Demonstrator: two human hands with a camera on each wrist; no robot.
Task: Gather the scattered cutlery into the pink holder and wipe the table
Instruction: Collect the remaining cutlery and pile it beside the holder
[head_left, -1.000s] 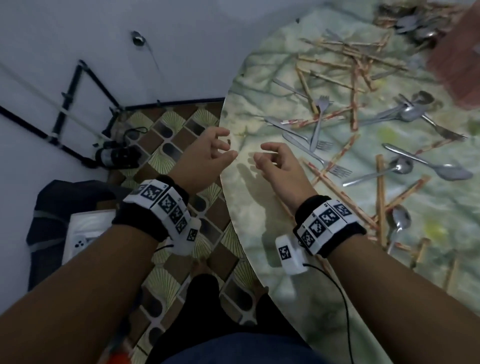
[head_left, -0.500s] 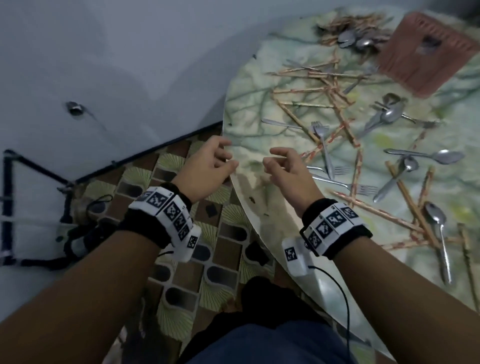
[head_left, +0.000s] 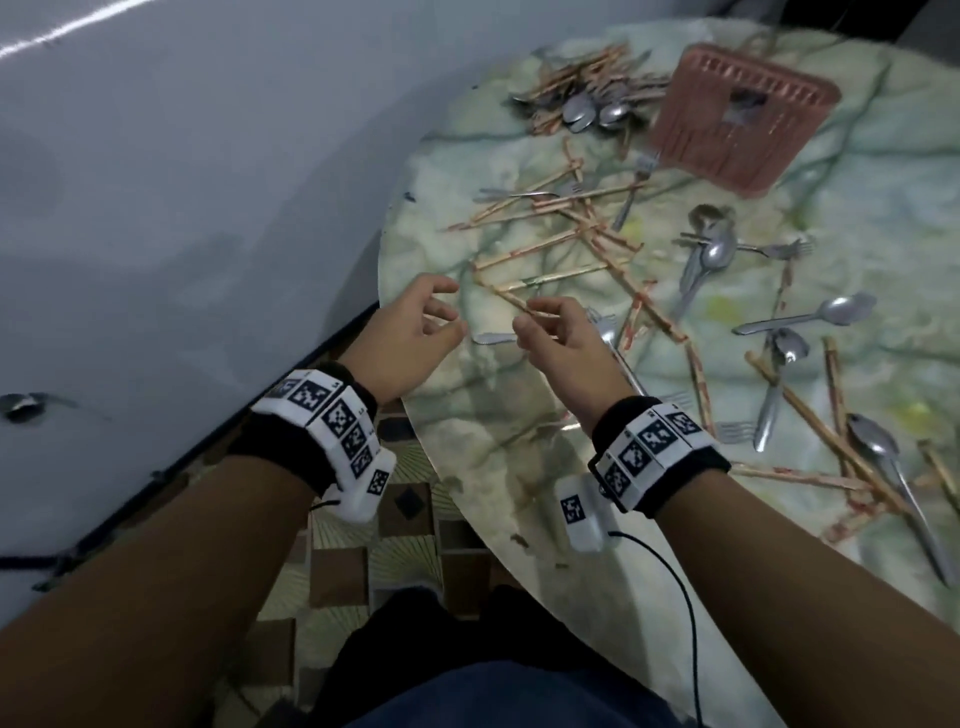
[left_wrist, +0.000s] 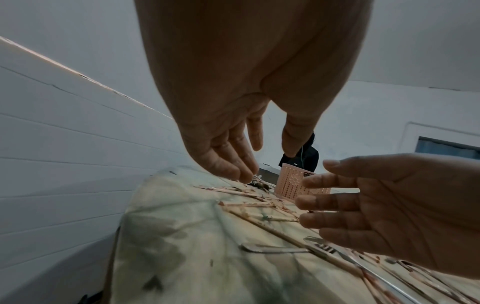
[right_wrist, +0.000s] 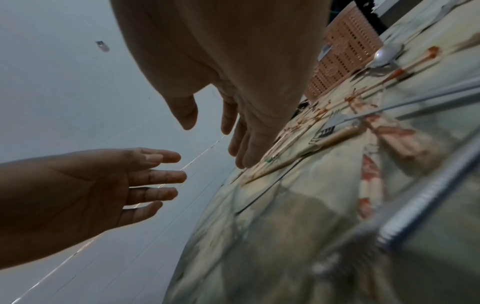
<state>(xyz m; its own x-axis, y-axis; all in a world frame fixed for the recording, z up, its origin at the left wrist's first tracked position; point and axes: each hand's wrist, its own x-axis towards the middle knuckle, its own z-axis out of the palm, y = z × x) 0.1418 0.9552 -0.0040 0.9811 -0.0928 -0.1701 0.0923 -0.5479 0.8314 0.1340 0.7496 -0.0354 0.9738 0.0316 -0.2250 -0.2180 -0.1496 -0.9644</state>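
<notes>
The pink slotted holder (head_left: 743, 114) stands at the table's far side, also seen in the left wrist view (left_wrist: 291, 185) and right wrist view (right_wrist: 345, 51). Patterned chopsticks (head_left: 566, 244), forks and spoons (head_left: 826, 314) lie scattered over the green marbled table (head_left: 498, 467). A heap of spoons and chopsticks (head_left: 587, 104) lies left of the holder. My left hand (head_left: 447, 309) and right hand (head_left: 524, 317) hover side by side above the table's near left edge, fingers relaxed, holding nothing. A fork handle (head_left: 493, 339) lies just below them.
A pale wall (head_left: 182, 182) runs close along the table's left side. Patterned floor tiles (head_left: 405, 519) show below the table rim. Someone in dark clothes (left_wrist: 309, 156) is behind the holder. My knees are under the near edge.
Both hands have moved forward from the table's rim to above the nearest chopsticks and fork. My view has swung so the pink holder is fully in sight. Neither hand has taken anything.
</notes>
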